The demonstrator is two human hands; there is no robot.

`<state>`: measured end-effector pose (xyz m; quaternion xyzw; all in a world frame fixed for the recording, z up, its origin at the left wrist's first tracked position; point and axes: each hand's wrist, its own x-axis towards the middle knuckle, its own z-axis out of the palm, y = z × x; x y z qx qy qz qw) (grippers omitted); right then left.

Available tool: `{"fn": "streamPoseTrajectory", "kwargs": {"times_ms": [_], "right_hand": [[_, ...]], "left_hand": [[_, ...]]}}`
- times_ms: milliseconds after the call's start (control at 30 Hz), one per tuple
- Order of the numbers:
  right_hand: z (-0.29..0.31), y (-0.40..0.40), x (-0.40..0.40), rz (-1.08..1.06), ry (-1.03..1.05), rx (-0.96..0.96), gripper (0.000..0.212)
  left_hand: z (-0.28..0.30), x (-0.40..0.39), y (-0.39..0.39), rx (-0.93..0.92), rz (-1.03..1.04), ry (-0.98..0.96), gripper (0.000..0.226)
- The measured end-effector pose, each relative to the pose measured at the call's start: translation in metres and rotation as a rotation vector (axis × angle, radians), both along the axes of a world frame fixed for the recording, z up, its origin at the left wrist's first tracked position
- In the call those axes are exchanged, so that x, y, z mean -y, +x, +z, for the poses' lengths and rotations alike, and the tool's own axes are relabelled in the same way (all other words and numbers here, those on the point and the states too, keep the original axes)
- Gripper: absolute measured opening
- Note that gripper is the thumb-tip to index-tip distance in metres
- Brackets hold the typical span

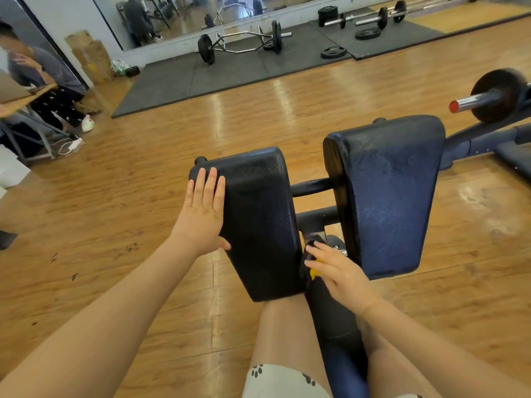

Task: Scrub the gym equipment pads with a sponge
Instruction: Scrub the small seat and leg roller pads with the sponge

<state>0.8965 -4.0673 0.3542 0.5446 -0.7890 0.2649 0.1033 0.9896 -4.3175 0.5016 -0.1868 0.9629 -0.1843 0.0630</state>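
Observation:
Two black padded cushions stand side by side on a dark metal frame in front of me. My left hand (204,209) lies flat with straight fingers against the outer left side of the left pad (255,222). My right hand (337,271) presses a yellow sponge with a dark scrubbing face (313,270) against the inner right edge of that pad, in the gap between the pads. Most of the sponge is hidden by my fingers. The right pad (393,196) has a wet-looking sheen.
My bare legs straddle the machine's frame (333,317). A loaded bar with a red end cap (471,103) sticks out at the right. Black mats with a hex bar (241,43) and weight plates lie at the back. A person sits at a desk (17,99) far left.

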Motion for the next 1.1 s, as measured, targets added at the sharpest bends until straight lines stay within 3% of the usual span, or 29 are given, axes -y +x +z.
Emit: {"fn": "streamPoseTrajectory", "kwargs": {"times_ms": [100, 200, 333, 467, 633, 800, 933, 1100], "right_hand": [[0.033, -0.012, 0.023, -0.141, -0.335, 0.403, 0.048], [0.084, -0.032, 0.058, -0.17, -0.555, 0.757, 0.04], [0.132, -0.066, 0.096, -0.177, -0.665, 0.965, 0.037], [0.13, -0.083, 0.125, -0.128, -0.608, 1.118, 0.036], [0.101, -0.052, 0.115, -0.17, -0.727, 1.095, 0.031], [0.074, -0.018, 0.09, -0.16, -0.694, 1.014, 0.045], [0.099, -0.05, 0.096, -0.151, -0.716, 0.793, 0.04], [0.142, -0.077, 0.129, -0.113, -0.412, 0.587, 0.032]], "left_hand": [[0.004, -0.012, -0.011, -0.176, 0.022, 0.147, 0.12], [0.005, -0.014, -0.029, -0.321, -0.063, 0.144, 0.097], [-0.01, -0.001, -0.043, -0.413, -0.155, 0.055, 0.08], [-0.027, 0.005, -0.047, -0.491, -0.197, -0.018, 0.075], [-0.034, 0.01, -0.048, -0.534, -0.232, -0.069, 0.075], [-0.033, 0.008, -0.049, -0.535, -0.222, -0.091, 0.075], [-0.032, 0.008, -0.049, -0.521, -0.209, -0.097, 0.075], [-0.032, 0.008, -0.049, -0.53, -0.211, -0.095, 0.074]]}}
